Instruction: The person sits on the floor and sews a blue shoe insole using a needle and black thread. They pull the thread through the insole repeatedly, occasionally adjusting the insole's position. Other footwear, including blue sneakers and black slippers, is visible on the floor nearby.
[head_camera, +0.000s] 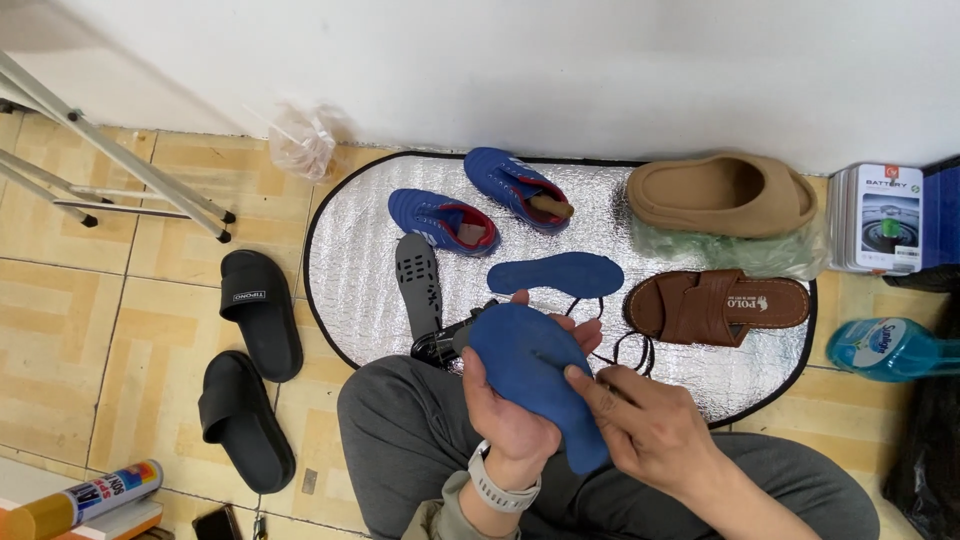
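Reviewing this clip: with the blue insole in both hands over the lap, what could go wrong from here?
1. The left hand holds the blue insole from beneath while the right hand only fingers its edge; it might slip onto the black laces.
2. A second blue insole lies on the silver mat beside two blue shoes; the insoles could get swapped.

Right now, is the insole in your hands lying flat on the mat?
No. The left hand holds the blue insole up above the lap, the right hand touching it, clear of the silver mat.
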